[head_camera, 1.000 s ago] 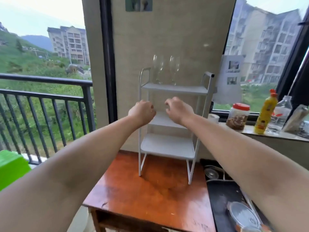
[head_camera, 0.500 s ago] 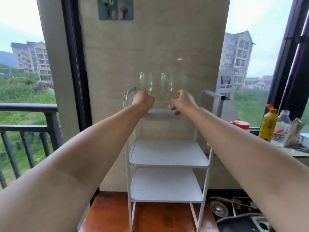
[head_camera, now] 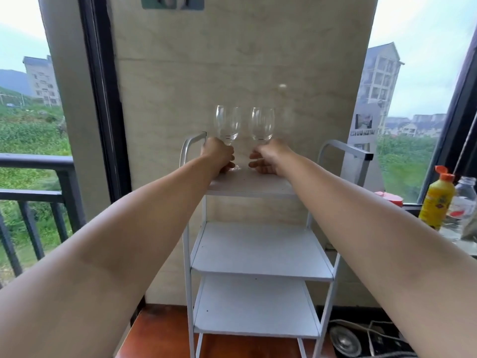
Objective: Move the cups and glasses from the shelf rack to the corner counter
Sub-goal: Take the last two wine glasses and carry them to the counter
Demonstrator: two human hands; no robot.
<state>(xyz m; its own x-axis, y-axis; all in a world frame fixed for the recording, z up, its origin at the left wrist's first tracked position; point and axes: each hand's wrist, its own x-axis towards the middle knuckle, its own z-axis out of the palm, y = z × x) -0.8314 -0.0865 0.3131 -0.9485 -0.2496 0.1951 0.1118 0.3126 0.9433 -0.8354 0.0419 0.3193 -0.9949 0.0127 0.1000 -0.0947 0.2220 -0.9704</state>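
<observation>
Both hands have closed in since half a second ago: left hand [head_camera: 218, 155] now wrapped round the stem of the left glass [head_camera: 227, 124], right hand [head_camera: 268, 157] curled at the stem of the right glass [head_camera: 262, 124], each grip pinching its stem. Glasses stand upright, side by side, apart, on the top shelf of the white shelf rack [head_camera: 260, 254]; left foot touches the shelf, right foot hidden. Lower two shelves bare; yellow bottle [head_camera: 436, 202] on the bench at right.
</observation>
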